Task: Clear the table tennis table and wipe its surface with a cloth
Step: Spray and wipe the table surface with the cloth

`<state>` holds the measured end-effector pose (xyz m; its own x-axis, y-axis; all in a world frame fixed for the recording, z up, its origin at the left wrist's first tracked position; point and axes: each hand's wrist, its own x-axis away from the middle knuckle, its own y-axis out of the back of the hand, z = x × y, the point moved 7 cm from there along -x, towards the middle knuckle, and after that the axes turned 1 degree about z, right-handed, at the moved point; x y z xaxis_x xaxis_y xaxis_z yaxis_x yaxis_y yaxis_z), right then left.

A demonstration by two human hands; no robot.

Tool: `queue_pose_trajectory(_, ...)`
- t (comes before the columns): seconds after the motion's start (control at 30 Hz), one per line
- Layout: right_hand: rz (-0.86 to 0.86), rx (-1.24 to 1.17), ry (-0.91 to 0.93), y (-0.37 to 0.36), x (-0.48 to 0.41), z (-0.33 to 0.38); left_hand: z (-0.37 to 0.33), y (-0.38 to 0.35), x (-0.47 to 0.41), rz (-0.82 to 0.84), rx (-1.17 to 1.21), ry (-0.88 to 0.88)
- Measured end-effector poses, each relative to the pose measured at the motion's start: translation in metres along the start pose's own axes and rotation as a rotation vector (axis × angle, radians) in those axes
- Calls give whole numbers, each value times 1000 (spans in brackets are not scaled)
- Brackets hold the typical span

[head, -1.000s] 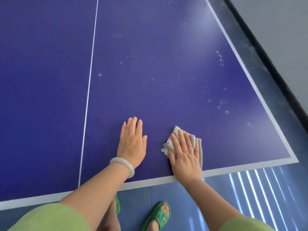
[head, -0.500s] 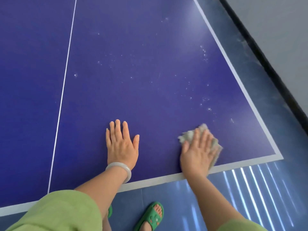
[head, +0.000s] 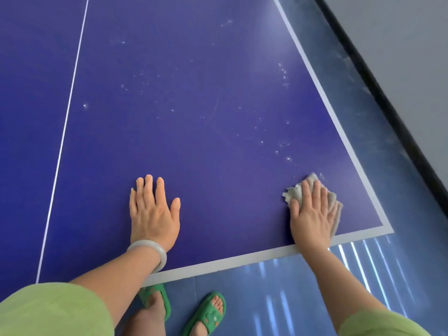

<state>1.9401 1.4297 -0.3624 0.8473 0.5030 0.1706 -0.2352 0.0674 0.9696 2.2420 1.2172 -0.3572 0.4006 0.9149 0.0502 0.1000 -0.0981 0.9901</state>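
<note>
**While cloth is pressed near the table's right corner, left hand is laid flat**

As seen from above, most of the view is filled by the blue table tennis table [head: 218, 105], at its near right corner. A white border band [head: 218, 265] runs along the near edge and up the right side. A thin white centre line [head: 65, 129] is seen at left. Glossy blue floor [head: 278, 287] is seen below and right of the table, bounded at upper right by a black skirting strip [head: 388, 93] and a grey wall [head: 400, 32].

Both forearms are extended forward from green sleeves [head: 48, 311] across the near edge.

- Left hand [head: 154, 214]: laid palm down on bare table surface, fingers straight and close together, thumb spread to the right. Nothing is held.
- Right hand [head: 311, 219]: laid palm down on the cloth [head: 294, 191], fingers straight, pointed away and slightly right. The cloth is pressed against the table, not gripped. The outer fingers are blurred.
- The two hands are kept well apart.

Cloth: pale grey, crumpled, lying on the table just inside the near right corner and mostly covered by the right hand. Its ragged edge shows beyond the fingertips, beside the thumb and along the hand's right side.

Green sandals [head: 206, 314] are seen on the floor below the near edge, between the forearms; one is partly hidden by the left forearm. A pale bangle [head: 150, 251] is worn on the left wrist. Small white specks [head: 282, 144] are scattered over the table beyond the cloth and toward the middle.
</note>
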Motion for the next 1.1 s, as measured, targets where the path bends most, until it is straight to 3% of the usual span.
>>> queue_pose_trajectory(0.07, 3, -14, -101, -8, 8, 27, 0, 0, 0, 4, 1, 1)
queue_pose_trajectory(0.1, -10, -18, -27, -13, 19, 54, 0, -1, -1, 6, 0, 3)
queue_pose_trajectory(0.23, 43, 29, 603, -39, 84, 167, 1, -2, -1, 6, -16, 12)
queue_pose_trajectory(0.3, 107, 66, 833, -41, 95, 178, 1, -2, -1, 20, -30, 4)
queue_pose_trajectory(0.37, 98, 115, 932, -34, 81, 157, 1, -1, -1, 31, -34, 1)
queue_pose_trajectory(0.57, 87, 132, 420, -7, -17, 48, 1, 0, -2, 67, -36, -13)
queue_pose_trajectory(0.9, 34, 179, 367, -7, -19, 53, 1, 1, -5, 84, 33, -2)
queue_pose_trajectory(1.1, 24, 165, 403, -4, -20, 54, -82, 5, 1, 111, 92, 19)
